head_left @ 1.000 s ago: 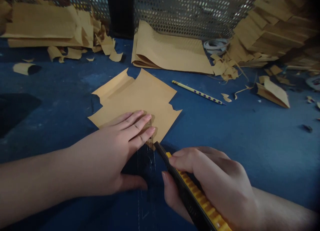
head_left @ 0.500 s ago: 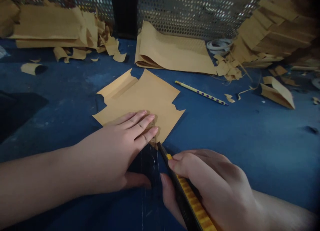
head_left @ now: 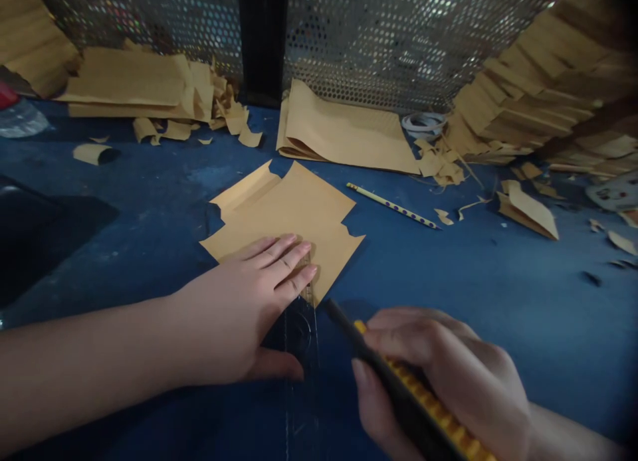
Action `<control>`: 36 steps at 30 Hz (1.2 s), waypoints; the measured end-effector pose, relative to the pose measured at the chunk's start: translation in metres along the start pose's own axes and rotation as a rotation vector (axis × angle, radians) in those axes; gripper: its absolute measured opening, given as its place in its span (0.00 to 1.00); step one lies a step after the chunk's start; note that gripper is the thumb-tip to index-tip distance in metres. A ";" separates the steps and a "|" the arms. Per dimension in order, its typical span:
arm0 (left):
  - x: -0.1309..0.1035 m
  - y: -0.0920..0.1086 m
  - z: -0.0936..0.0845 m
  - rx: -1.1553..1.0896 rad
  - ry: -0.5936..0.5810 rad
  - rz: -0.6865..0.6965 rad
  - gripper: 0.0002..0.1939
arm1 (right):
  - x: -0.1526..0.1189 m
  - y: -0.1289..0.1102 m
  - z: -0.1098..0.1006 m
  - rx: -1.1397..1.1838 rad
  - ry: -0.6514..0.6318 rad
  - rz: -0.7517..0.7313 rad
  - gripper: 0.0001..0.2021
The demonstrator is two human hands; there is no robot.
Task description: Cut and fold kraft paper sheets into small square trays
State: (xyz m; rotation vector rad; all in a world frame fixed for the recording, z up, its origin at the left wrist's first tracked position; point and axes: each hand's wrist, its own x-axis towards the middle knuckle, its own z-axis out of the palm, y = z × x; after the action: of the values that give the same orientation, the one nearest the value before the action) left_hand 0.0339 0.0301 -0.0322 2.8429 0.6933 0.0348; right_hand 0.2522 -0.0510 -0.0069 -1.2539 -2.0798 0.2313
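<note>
My left hand (head_left: 264, 281) lies flat with fingers stretched out, pressing a clear plastic ruler (head_left: 302, 381) down onto a sheet of brown paper (head_left: 294, 208). The paper has notched corners and a folded flap at its upper left. Part of it and part of the ruler are hidden under the hand. To the right, my right hand (head_left: 443, 368) is closed around a black and yellow utility knife (head_left: 399, 388). The knife's tip is just off the paper's near corner, to the right of the ruler, and the knife is slightly blurred.
A patterned pencil (head_left: 393, 206) lies right of the paper. Behind are folded brown paper (head_left: 343, 129), a white tape roll (head_left: 423, 123) and a paper stack (head_left: 528, 89). Paper scraps (head_left: 234, 119) lie at the back left, before a perforated metal panel (head_left: 359, 42).
My right hand has moved the knife away from the ruler and paper, toward the right. My left hand still presses on the ruler. The whole view has shifted slightly.
</note>
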 end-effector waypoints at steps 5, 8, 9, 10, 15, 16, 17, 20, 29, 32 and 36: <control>-0.002 -0.001 -0.001 0.058 0.008 0.014 0.51 | 0.013 0.027 0.000 -0.032 -0.007 -0.037 0.09; -0.002 0.000 -0.001 0.110 0.032 0.017 0.52 | 0.019 0.037 0.004 0.038 -0.055 0.012 0.07; -0.002 0.001 -0.001 0.121 0.042 0.021 0.52 | 0.020 0.038 0.005 0.054 -0.061 0.030 0.06; -0.003 0.001 -0.001 0.131 0.052 0.022 0.52 | 0.021 0.040 0.007 0.061 -0.069 0.049 0.06; -0.003 -0.002 -0.004 0.141 0.066 -0.001 0.52 | 0.023 0.043 0.012 0.045 -0.101 0.107 0.04; -0.003 -0.003 -0.005 0.143 0.065 -0.024 0.51 | 0.023 0.043 0.012 0.044 -0.106 0.107 0.04; -0.003 -0.004 -0.006 0.145 0.067 -0.048 0.50 | 0.023 0.044 0.012 0.044 -0.112 0.104 0.04; -0.003 -0.008 -0.008 0.162 0.065 -0.128 0.48 | 0.022 0.044 0.012 0.039 -0.122 0.094 0.04; -0.002 -0.014 -0.015 0.293 0.091 -0.303 0.38 | 0.025 0.042 0.012 0.045 -0.112 0.107 0.04; -0.003 -0.021 -0.016 0.348 0.075 -0.406 0.36 | 0.026 0.040 0.012 0.045 -0.113 0.120 0.05; -0.007 -0.035 -0.015 0.417 0.066 -0.486 0.37 | 0.026 0.040 0.011 0.035 -0.130 0.132 0.05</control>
State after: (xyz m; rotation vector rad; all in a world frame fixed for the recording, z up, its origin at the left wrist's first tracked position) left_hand 0.0110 0.0599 -0.0250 2.9631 1.5457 -0.1061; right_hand 0.2658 -0.0066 -0.0221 -1.3899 -2.0936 0.4171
